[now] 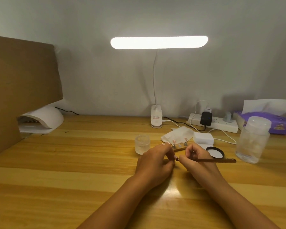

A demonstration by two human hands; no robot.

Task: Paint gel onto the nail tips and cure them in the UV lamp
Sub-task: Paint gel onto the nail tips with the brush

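My left hand point(156, 160) pinches a small pink nail tip point(176, 157) between thumb and fingers near the table's middle. My right hand point(195, 157) grips a thin brown brush point(218, 160), its handle pointing right and its tip touching the nail tip. Just behind the hands, more pink nail tips point(173, 140) sit on small metal stands point(185, 143). An open frosted gel jar point(142, 144) stands left of them, with its black lid point(215, 152) lying to the right. The white UV lamp point(41, 120) sits at the far left by the wall.
A brown cardboard sheet point(21, 90) leans over the UV lamp. A lit desk lamp point(156, 119) stands at the back. A power strip point(213, 123) with cables, a white block point(203, 138), a clear bottle point(253, 139) and a purple tissue box point(271, 119) crowd the right side.
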